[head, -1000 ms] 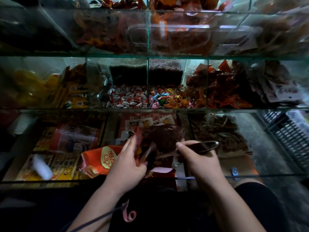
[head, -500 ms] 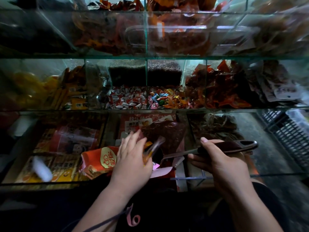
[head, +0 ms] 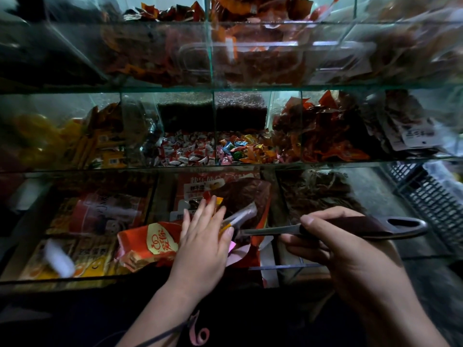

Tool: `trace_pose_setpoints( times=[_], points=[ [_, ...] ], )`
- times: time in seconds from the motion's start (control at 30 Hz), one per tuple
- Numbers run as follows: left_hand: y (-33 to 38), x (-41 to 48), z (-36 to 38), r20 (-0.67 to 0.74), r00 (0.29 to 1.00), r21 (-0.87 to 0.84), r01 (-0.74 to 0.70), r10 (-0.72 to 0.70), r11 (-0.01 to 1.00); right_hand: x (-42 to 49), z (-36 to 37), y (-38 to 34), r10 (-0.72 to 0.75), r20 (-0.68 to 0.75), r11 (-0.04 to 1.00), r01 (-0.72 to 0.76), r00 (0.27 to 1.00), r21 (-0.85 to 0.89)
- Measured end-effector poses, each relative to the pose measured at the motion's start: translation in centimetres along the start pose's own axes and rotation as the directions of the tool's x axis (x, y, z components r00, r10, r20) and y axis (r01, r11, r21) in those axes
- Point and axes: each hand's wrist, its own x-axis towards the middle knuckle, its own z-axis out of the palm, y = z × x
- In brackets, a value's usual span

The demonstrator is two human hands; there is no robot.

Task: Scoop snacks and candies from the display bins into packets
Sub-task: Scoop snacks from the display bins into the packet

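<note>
Head view: right hand (head: pixel 350 259), fingers (head: pixel 307 220) clamped on scoop (head: pixel 363 226), drew back right from packet (head: pixel 245 196); left hand (head: pixel 200 241) pinched its mouth. Load probably delivered.

We find the left hand (head: pixel 203 236) on a packet (head: pixel 245 196) and the right hand (head: pixel 345 251) on a tool.

The left thumb and fingers pinch the clear top edge of the dark red packet over the near shelf, and an orange pack (head: pixel 150 240) lies just left of that hand. The right hand grips the dark handle of what looks to us like scissors (head: pixel 363 226), their metal tip pointing left, near the packet's mouth. On the shelf beyond we make out red-and-white candies (head: pixel 185 151) beside mixed bright candies (head: pixel 240 149), with a glass divider between them. A black crate (head: pixel 431 196) sits far right.
</note>
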Motion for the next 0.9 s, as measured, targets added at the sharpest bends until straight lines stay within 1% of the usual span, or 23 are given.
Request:
trace_pose_setpoints(
  times=[0.07,0.23,0.33,0.5,0.6,0.73,0.83,0.9],
  points=[
    [0.4,0.1,0.1,-0.012,0.999,-0.022,-0.031,0.031,0.999,-0.2,0.0,-0.3,-0.003,0.003,1.0,0.003,1.0,0.001],
    [1.8,0.9,-0.1,-0.098,0.992,-0.093,-0.084,0.075,0.992,-0.6,-0.4,-1.1,-0.047,-0.022,0.999,0.047,0.999,-0.001],
    [2.3,1.8,-0.2,-0.093,0.993,-0.14,-0.087,0.075,0.986,-0.5,-0.5,-1.6,-0.075,-0.04,0.997,0.076,0.996,0.02],
    [2.8,5.1,-1.2,-0.095,0.992,-0.169,-0.104,0.088,0.98,0.0,0.1,-2.3,-0.114,-0.069,0.989,0.119,0.991,0.088],
    [3.2,7.5,-2.1,-0.112,0.985,-0.155,-0.15,0.133,0.977,0.4,0.8,-2.9,-0.117,-0.083,0.981,0.128,0.99,0.143],
    [4.5,11.3,-3.6,-0.178,0.955,-0.101,-0.258,0.237,0.961,1.3,1.5,-4.3,-0.116,-0.139,0.955,0.149,0.983,0.258],
    [5.6,14.6,-4.6,-0.164,0.939,-0.045,-0.312,0.301,0.949,3.1,1.8,-5.2,-0.085,-0.185,0.928,0.146,0.979,0.344],
    [6.1,16.9,-4.9,-0.128,0.952,-0.033,-0.285,0.279,0.958,4.8,2.1,-5.2,-0.07,-0.202,0.918,0.142,0.977,0.37]
  ],
)
